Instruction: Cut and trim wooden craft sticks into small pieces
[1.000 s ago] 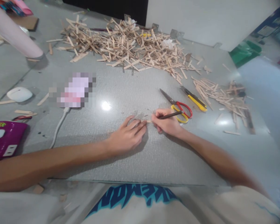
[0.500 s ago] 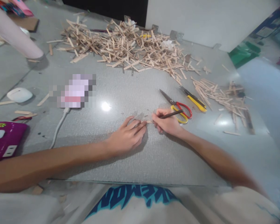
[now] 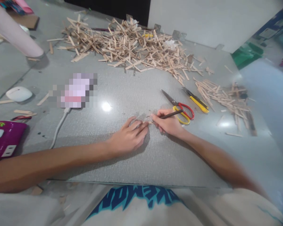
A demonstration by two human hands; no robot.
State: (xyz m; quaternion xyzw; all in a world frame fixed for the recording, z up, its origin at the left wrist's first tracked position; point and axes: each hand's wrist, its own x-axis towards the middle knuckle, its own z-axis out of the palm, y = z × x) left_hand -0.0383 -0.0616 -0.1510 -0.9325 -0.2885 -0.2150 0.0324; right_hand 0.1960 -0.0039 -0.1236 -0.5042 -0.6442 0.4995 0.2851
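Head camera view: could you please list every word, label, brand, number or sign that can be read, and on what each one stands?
"OKÉMON", upside down, on the shirt; no first letter before it is clear.
Sticker on the purple device: too small to read.
Pale label, at upper right: too blurred to read.
Phone: screen pixelated, unreadable.
White rounded thing: one dark mark, too small to read.

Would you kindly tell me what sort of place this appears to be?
Probably an indoor craft worktable: a large heap of wooden sticks, scissors and a yellow-and-black cutter lie on it.
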